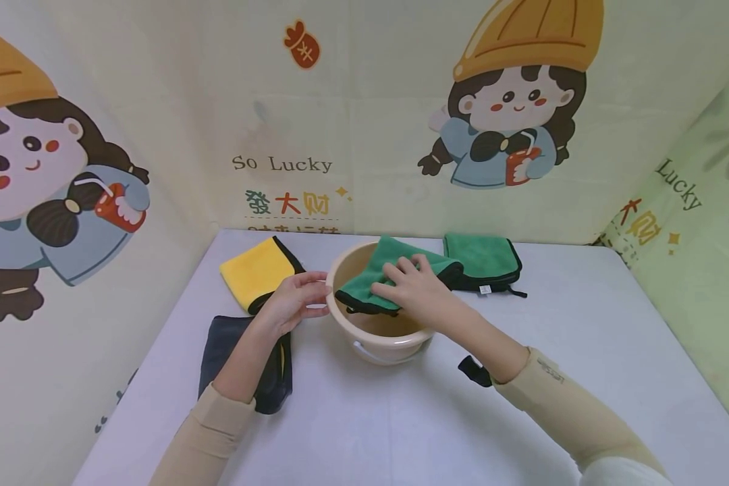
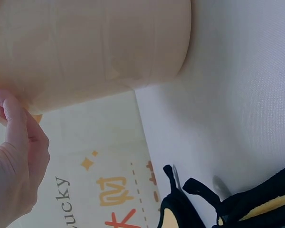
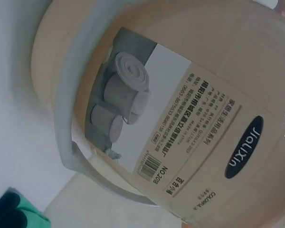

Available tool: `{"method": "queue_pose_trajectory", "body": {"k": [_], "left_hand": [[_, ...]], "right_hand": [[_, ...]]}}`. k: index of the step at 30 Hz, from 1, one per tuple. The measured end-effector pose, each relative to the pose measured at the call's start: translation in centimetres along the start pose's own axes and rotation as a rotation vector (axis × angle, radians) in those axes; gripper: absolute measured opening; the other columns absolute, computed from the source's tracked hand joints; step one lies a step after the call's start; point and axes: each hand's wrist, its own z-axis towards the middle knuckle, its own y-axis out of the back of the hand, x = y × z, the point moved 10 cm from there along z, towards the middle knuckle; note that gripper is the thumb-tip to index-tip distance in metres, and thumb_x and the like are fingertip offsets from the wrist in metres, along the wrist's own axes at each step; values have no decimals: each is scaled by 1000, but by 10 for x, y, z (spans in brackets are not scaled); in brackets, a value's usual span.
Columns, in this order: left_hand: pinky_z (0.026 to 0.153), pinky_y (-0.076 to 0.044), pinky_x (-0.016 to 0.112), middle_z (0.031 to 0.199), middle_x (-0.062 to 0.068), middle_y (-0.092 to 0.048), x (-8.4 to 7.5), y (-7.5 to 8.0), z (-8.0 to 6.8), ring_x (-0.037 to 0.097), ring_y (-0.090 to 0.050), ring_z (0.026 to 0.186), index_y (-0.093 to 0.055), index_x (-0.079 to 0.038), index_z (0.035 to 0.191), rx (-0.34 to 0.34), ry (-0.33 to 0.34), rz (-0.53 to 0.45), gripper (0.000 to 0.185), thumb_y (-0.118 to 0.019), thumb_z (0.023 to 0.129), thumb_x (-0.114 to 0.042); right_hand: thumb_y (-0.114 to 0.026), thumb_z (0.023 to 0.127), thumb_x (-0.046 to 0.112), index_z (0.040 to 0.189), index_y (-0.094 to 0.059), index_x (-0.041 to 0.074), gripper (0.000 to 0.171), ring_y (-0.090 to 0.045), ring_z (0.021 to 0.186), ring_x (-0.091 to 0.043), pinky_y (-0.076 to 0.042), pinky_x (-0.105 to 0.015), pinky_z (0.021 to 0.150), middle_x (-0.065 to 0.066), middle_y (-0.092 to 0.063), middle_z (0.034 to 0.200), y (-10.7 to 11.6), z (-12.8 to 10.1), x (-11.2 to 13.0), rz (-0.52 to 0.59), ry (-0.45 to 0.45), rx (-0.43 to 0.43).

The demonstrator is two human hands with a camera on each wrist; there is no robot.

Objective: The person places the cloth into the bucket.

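A beige bucket (image 1: 379,347) stands upright on the table. My left hand (image 1: 294,300) is at the left side of its rim, its gently bent fingers touching the outside; the left wrist view shows this hand (image 2: 19,156) beside the bucket wall (image 2: 99,47). Over the bucket's opening, my right hand (image 1: 422,287) grips a green towel (image 1: 379,266) with black edging, its fingers bent on top of the cloth. Part of that towel spreads across the rim. In the right wrist view the bucket's printed label (image 3: 180,133) and pale handle (image 3: 69,95) fill the picture; the right hand is hidden there.
Behind and right of the bucket lies another folded green towel (image 1: 482,256). A yellow towel (image 1: 258,270) and a dark folded towel (image 1: 227,344) lie on the left. A small black item (image 1: 475,371) shows beside the right forearm. Printed cloth walls (image 1: 364,169) enclose the white table (image 1: 389,432).
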Motion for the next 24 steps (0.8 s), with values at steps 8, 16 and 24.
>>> {"method": "queue_pose_trajectory", "body": {"k": [8,16,24], "left_hand": [[82,-51,33,120,15,-52,1,-1,1,17,-63,90,-44,-3,131,3,2,-10,48,-61,88,-17],[83,-51,33,121,14,-52,2,1,1,19,-62,92,-44,-4,131,-4,-6,-3,50,-63,87,-20],[83,-51,33,122,17,-54,3,0,1,18,-63,91,-44,-4,130,0,-14,5,50,-62,87,-20]], "right_hand": [[-73,78,21,110,-55,23,37,-42,92,-23,-36,-45,83,-3,-48,102,-15,9,1,38,24,113],[-71,80,18,116,-55,26,40,-43,94,-23,-38,-44,82,-4,-50,108,-29,17,5,75,52,192],[-67,83,16,123,-53,28,44,-42,99,-23,-38,-47,86,-5,-49,112,-43,23,7,97,42,283]]}}
